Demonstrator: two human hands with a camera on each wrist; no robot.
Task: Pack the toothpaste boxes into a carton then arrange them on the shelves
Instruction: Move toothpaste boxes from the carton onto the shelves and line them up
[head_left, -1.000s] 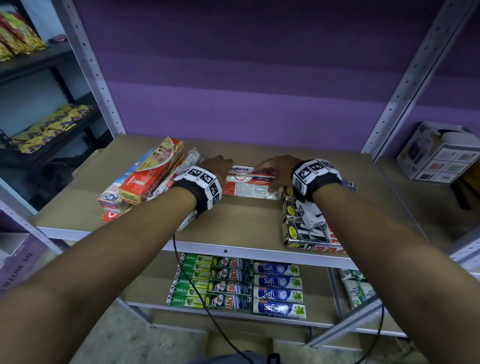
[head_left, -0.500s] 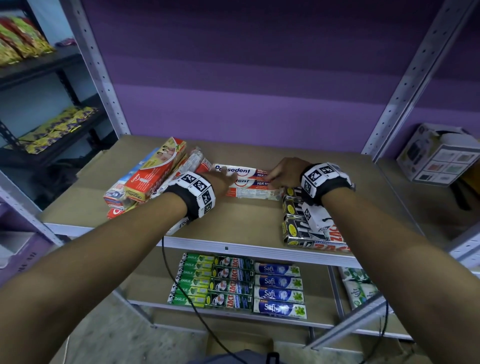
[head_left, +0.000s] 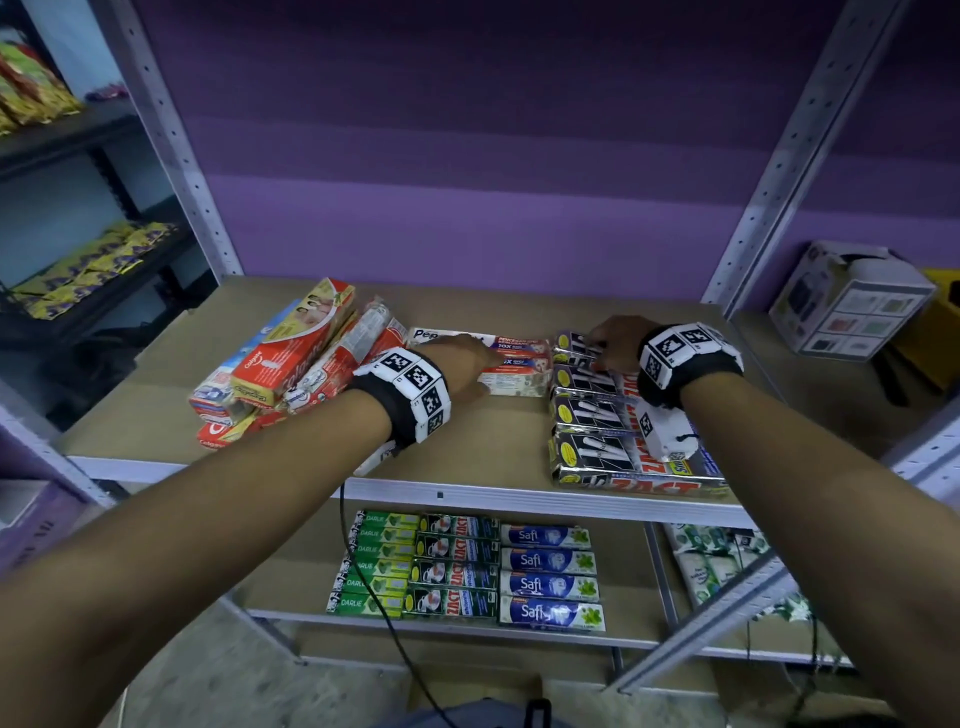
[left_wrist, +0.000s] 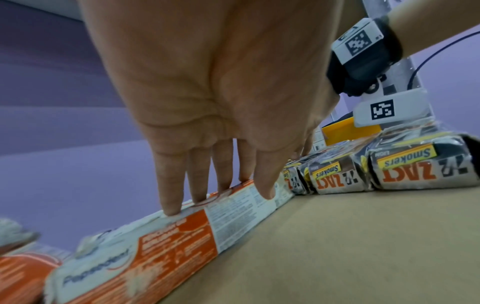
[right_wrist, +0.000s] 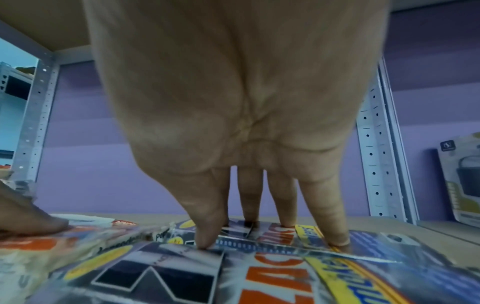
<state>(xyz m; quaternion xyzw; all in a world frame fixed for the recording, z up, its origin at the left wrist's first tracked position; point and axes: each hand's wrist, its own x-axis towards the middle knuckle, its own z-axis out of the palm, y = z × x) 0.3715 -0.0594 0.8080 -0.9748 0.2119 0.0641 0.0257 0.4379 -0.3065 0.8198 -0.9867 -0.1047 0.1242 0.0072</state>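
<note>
A stack of white-and-red Pepsodent boxes (head_left: 519, 358) lies mid-shelf. My left hand (head_left: 467, 358) rests on it with straight fingers; in the left wrist view the fingertips (left_wrist: 171, 209) press the top edge of the nearest Pepsodent box (left_wrist: 168, 238). To its right, black Zact boxes (head_left: 597, 415) lie side by side in a row. My right hand (head_left: 605, 345) touches the far ones with extended fingertips (right_wrist: 205, 242), seen on the Zact boxes (right_wrist: 259, 277) in the right wrist view. Neither hand grips anything. A loose pile of red Colgate boxes (head_left: 291, 358) lies at the left.
The brown shelf board (head_left: 467, 441) has bare room at the front middle and back. The lower shelf holds neat rows of Darlie, Zact and Safi boxes (head_left: 467, 566). Metal uprights (head_left: 779, 156) flank the bay. A white appliance box (head_left: 852, 301) stands on the right.
My right hand left the Pepsodent boxes and moved right onto the far Zact boxes. The left hand stayed on the Pepsodent stack, sliding a little to the right.
</note>
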